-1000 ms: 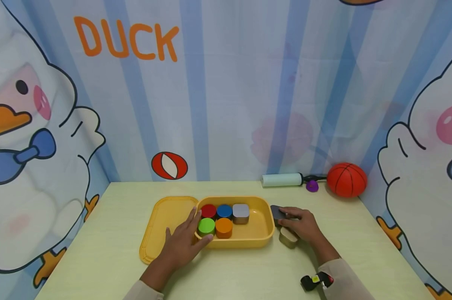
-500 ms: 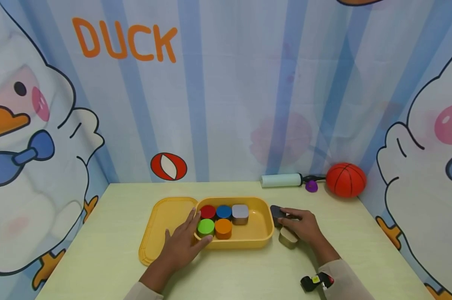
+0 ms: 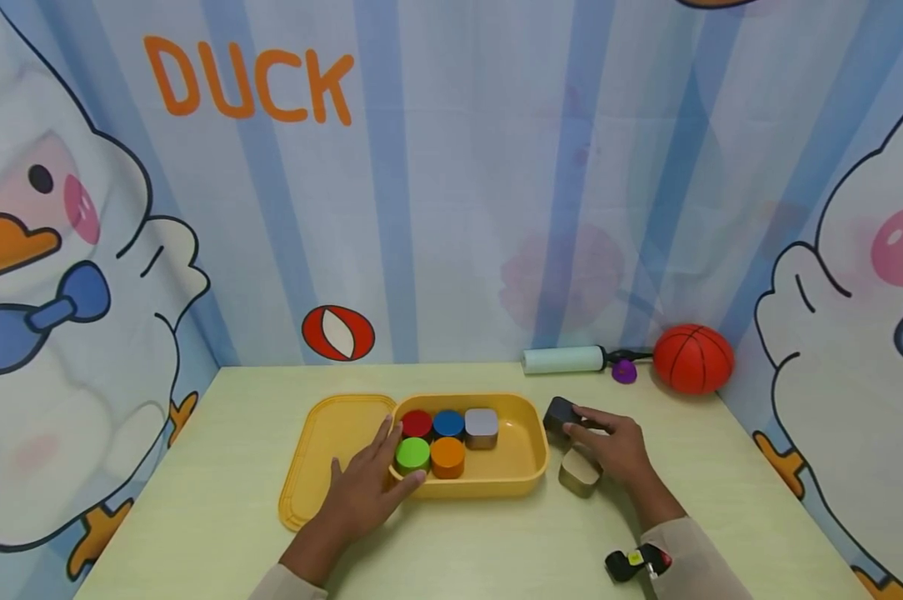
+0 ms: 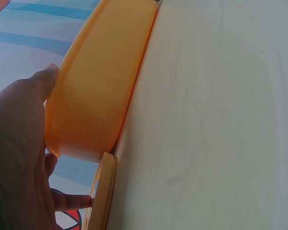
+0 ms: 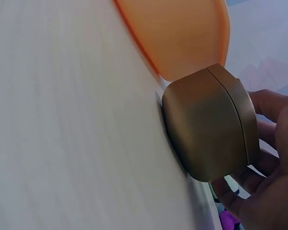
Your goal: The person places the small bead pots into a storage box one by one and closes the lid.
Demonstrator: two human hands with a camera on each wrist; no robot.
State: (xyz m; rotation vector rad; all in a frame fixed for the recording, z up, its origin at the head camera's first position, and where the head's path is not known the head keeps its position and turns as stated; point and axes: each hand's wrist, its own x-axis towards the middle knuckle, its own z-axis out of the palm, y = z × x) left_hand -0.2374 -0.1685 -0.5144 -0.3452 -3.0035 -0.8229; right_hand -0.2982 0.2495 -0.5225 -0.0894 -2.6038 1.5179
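Left hand: this hand (image 3: 361,492) lies wide, fingers spread, over the left end of the yellow box (image 3: 517,437), touching it; the arm comes from the near side in a light sleeve (image 3: 290,583).
Right hand: this hand (image 3: 612,446) is narrow, with thumb and fingers pinching the dark block (image 3: 560,417) just beside the box's right end; whether its bottom touches the desk, I cannot tell.
Wrist device: one, black (image 3: 631,562), near the right sleeve (image 3: 691,558).
Tan block: one (image 3: 580,471), on the desk, nearer than the dark one.
Pieces in box: five; green (image 3: 412,456) and orange (image 3: 447,457) in the near row, red (image 3: 417,424), blue (image 3: 448,423) and grey (image 3: 481,427) in the far row.
Lid: one, yellow (image 3: 320,458), flat, left of the box.
Desk: pale yellow (image 3: 451,550).
Far edge: one pump (image 3: 564,360), one small purple object (image 3: 624,372), one red ball (image 3: 693,359).
Backdrop: blue-striped cloth (image 3: 466,167) with ducks and "DUCK" in orange.
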